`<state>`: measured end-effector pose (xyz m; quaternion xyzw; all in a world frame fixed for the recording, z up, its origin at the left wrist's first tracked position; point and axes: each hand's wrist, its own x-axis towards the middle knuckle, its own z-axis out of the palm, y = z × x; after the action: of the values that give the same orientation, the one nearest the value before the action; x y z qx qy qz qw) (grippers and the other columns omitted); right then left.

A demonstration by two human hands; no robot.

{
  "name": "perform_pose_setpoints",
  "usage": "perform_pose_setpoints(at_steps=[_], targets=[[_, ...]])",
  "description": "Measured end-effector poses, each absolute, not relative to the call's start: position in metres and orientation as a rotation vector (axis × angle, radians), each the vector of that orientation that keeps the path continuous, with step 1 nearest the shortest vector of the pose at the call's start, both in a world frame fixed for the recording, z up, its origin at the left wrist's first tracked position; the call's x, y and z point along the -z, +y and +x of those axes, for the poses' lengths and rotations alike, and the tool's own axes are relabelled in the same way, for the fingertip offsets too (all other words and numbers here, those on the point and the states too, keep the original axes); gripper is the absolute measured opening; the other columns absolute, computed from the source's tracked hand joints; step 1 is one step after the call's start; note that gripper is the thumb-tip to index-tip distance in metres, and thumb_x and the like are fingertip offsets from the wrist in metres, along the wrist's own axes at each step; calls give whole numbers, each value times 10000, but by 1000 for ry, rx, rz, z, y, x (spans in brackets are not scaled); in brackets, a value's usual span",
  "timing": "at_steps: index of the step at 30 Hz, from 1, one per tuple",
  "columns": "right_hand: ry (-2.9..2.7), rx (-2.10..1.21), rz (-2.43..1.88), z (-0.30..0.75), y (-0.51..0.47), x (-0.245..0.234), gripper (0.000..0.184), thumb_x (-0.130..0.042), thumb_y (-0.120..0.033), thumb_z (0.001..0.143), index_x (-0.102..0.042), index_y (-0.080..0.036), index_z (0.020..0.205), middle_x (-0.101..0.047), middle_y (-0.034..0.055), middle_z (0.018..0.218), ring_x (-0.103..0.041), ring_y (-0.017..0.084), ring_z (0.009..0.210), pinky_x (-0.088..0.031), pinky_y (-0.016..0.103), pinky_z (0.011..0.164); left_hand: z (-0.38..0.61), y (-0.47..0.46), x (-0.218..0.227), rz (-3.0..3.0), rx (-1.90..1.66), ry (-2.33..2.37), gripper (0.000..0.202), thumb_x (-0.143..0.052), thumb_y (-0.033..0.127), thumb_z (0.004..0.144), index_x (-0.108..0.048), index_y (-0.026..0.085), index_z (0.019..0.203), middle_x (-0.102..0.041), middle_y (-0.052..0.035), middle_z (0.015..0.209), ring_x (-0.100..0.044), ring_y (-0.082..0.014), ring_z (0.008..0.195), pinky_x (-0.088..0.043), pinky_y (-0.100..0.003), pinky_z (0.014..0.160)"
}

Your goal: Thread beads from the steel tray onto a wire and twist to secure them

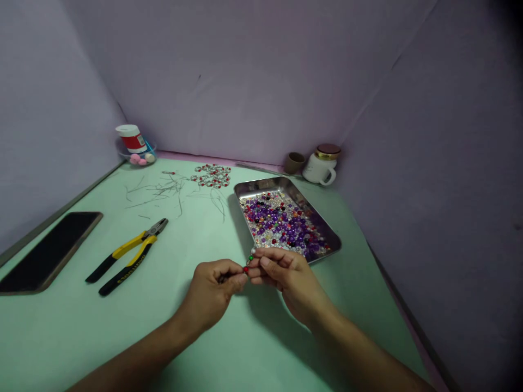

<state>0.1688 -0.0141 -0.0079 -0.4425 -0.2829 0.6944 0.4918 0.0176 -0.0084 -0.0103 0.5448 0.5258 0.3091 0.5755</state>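
Note:
A short beaded strand (250,258) with a red, a green and a whitish bead shows between my two hands, just off the near edge of the metal tray (327,233). My left hand (212,291) pinches its lower end by the red bead, thumb against forefinger. From the other side, my right hand (292,275) closes thumb and fingers on the strand by the green and white beads. Any wire inside the beads is too fine to make out. Loose beads (281,223), many of them purple, with red, clear and black ones among them, cover the tray's floor.
Yellow-and-black pliers (131,256) lie left of my hands, beside a dark phone-like slab (49,253). Behind are cut wires (163,188) and a red-beaded chain (212,176). Along the back stand a clear bowl (139,158), a brown cup (294,162) and a lidded white mug (321,166).

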Motion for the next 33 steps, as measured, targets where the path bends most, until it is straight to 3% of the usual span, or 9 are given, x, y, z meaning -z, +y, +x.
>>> perform_pose_setpoints(at_steps=[7,15,19,25,33], targets=[[-679,-1649,-1187,166,-11,3,268,-743,-325,587,-610,-119,698,-599,-25,561,-591,103,443,-498,195,385,19,-12,13,1290,-707,1170,175,-560,282,658,-573,130,571,-416,40,471,-318,-73,461,-249,-210,437],[-762,-1582,-1226,163,-13,4,270,-738,-343,574,-590,-129,646,-562,-36,488,-553,91,422,-447,166,354,19,-13,4,1376,-605,1113,237,-569,333,666,-646,117,728,-440,35,492,-298,-70,443,-227,-210,411],[-760,-1571,-1238,163,-14,3,218,-721,-311,583,-597,-135,618,-533,-43,470,-501,71,387,-353,137,291,19,-14,3,1425,-592,1156,170,-557,270,670,-631,119,644,-380,53,458,-266,-66,438,-213,-210,410],[-637,-1665,-1239,166,-16,0,183,-704,-242,551,-564,-131,508,-465,-57,351,-369,28,288,-272,130,272,20,-17,6,1575,-662,1149,145,-557,210,656,-590,129,542,-456,28,477,-343,-75,454,-263,-212,435],[-780,-1739,-1189,166,-15,-2,248,-728,-343,584,-628,-125,645,-568,-22,534,-527,82,430,-456,185,360,16,-10,2,1278,-655,1128,155,-588,273,627,-567,124,589,-443,46,478,-310,-61,445,-240,-203,423]])
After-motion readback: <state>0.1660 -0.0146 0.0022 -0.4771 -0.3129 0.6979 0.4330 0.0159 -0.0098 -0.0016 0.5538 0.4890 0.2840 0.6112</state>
